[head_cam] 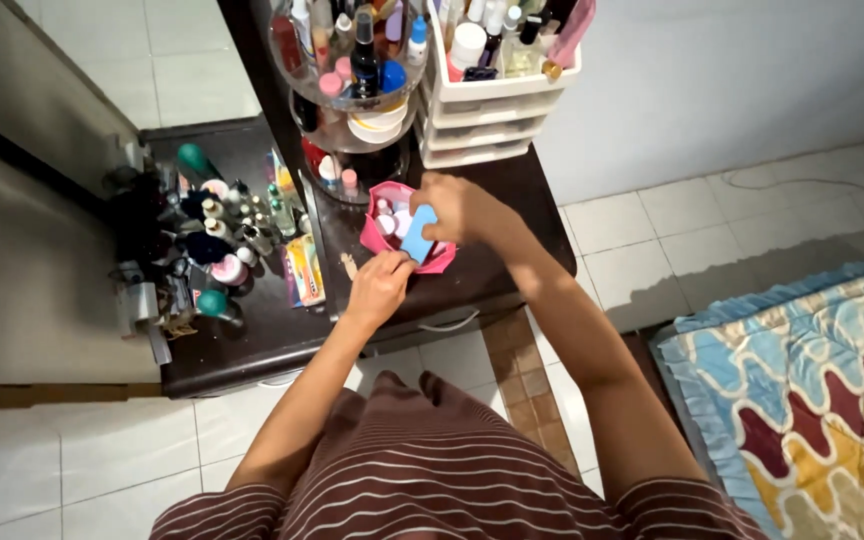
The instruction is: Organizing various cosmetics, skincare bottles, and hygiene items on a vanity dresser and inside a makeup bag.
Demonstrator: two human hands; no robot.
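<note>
A small light-blue rectangular packet [418, 236] is pinched at its upper edge by the right hand [462, 207], fingers closed on it; it is held right over a pink plastic basket [384, 245] on the dark wooden table [252, 345]; the left hand [380, 287] is curled at the basket's near rim, and whether it's actually gripping the rim or just resting there can't be told from this angle.

The blue packet looks thin and light, probably a bit flexible, so a pinch along one short edge should be plenty; nothing fragile about it, probably. The basket seems to be light, stiffish plastic and could slide on the smooth top, so it's best steadied at the rim; a few small pale bottles are seen inside it.

Packaging-wise: a clear round tiered organiser [352, 70] is packed with little bottles with pink, blue and dark caps, just behind the basket; a white plastic drawer unit [492, 110] to its right is topped with tubes and white-capped bottles; a yellow-orange flat packet [304, 268] is lying left of the basket; further left a cluster of dark bottles [197, 250] is crowded together, two with teal round tops. A patterned bedspread [802, 380] is seen at lower right.
</note>
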